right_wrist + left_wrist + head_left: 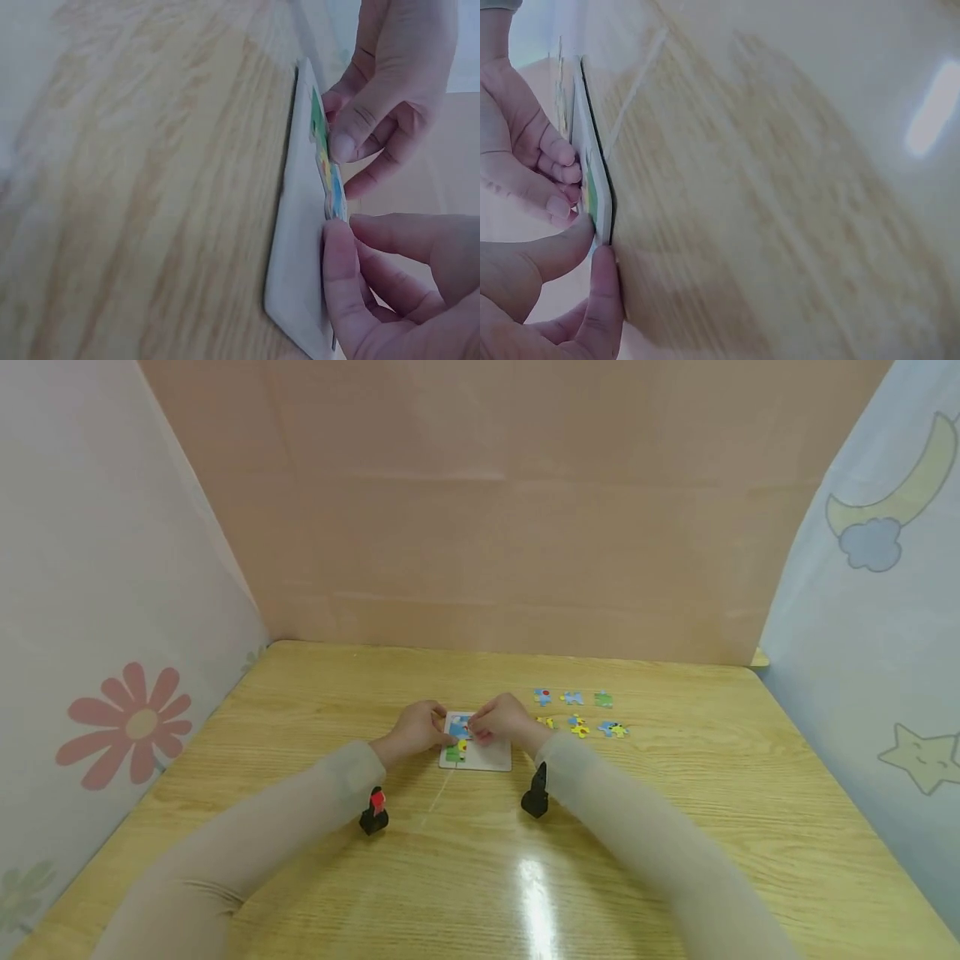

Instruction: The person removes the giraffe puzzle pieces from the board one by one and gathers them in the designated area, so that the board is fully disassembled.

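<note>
A small white puzzle board [495, 758] lies on the table with joined jigsaw pieces [456, 750] in green, yellow and blue along its left side. At the board's left edge my left hand [418, 725] grips it, the thumb over the pieces and the fingers by the rim. My right hand [504, 718] reaches in from the right, over the upper part of the board. In the right wrist view, its thumb and index finger pinch a puzzle piece [337, 204] at the end of the joined ones; the fingertips hide much of it.
Several loose puzzle pieces [577, 725] lie in two rows on the wooden table [675, 827], right of the board. A tan panel [510, 527] stands behind the table, with patterned cloth walls at both sides. Black wrist mounts [535, 793] hang below the sleeves.
</note>
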### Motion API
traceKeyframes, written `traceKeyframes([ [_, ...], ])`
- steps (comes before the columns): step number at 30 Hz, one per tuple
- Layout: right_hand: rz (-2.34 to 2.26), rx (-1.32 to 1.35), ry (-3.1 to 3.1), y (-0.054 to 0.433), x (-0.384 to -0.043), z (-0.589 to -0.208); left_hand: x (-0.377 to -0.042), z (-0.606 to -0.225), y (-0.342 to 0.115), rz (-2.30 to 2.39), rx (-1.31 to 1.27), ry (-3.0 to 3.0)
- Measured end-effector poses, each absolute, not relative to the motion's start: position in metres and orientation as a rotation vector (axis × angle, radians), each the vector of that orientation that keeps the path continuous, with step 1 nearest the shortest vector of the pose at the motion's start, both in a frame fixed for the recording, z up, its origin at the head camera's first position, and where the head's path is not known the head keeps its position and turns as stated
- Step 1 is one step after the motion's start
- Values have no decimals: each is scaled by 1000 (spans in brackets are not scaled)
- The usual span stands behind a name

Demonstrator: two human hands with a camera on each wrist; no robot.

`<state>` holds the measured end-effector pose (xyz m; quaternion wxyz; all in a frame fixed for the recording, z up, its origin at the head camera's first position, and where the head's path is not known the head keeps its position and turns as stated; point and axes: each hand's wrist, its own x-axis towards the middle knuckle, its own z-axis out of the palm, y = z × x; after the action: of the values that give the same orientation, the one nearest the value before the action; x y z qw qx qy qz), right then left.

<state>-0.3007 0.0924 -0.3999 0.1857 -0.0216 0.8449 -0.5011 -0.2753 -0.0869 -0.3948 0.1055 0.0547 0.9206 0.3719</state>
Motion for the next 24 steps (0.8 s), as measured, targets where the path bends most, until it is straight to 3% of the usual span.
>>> traceKeyframes([
  [12,-1390,5,2476,81,-299,-404,-274,-395,-85,1171,25,2670],
  [24,-1558,154,2371,73,-298,-398,-277,-398,-84,1171,96,2695],
])
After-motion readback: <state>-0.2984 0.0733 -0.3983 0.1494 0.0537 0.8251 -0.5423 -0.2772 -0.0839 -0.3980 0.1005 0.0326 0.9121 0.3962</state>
